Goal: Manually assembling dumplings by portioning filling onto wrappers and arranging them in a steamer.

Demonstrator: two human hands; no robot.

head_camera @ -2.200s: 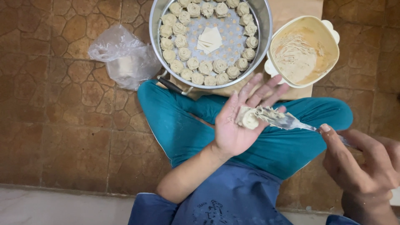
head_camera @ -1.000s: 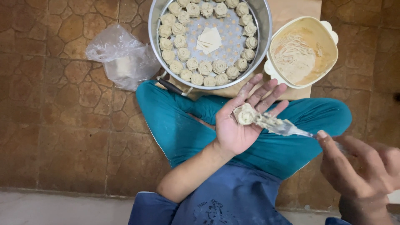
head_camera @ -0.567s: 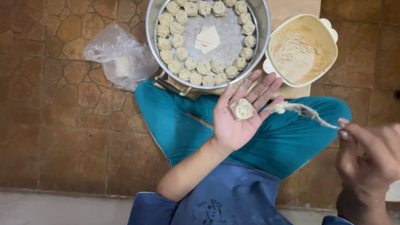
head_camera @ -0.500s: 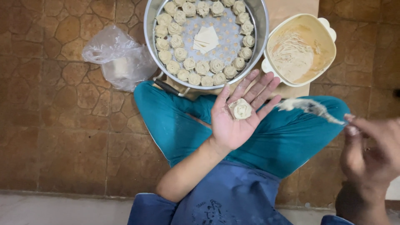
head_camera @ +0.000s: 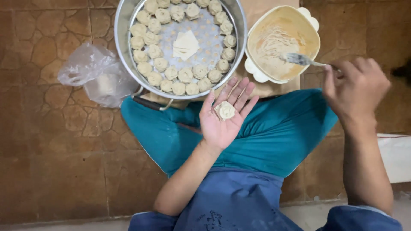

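dumpling (head_camera: 224, 110) rests at frame centre on the flat, open left hand (head_camera: 222, 122), and could slide off if the palm tilts while the right hand (head_camera: 357, 87), clamped on the fork (head_camera: 299, 60), dips into the cream bowl (head_camera: 308, 32) upper right.

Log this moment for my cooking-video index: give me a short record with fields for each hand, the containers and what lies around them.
left hand: palm up, open, a filled dumpling resting on it
right hand: holds a fork, tines inside the cream bowl
cream bowl: smeared with pale filling, little left
steamer pot: metal, rings of finished dumplings on its perforated tray
wrappers: small stack at the tray's centre
plastic bag: clear, on the tiled floor left of the pot
posture: seated cross-legged, teal trousers
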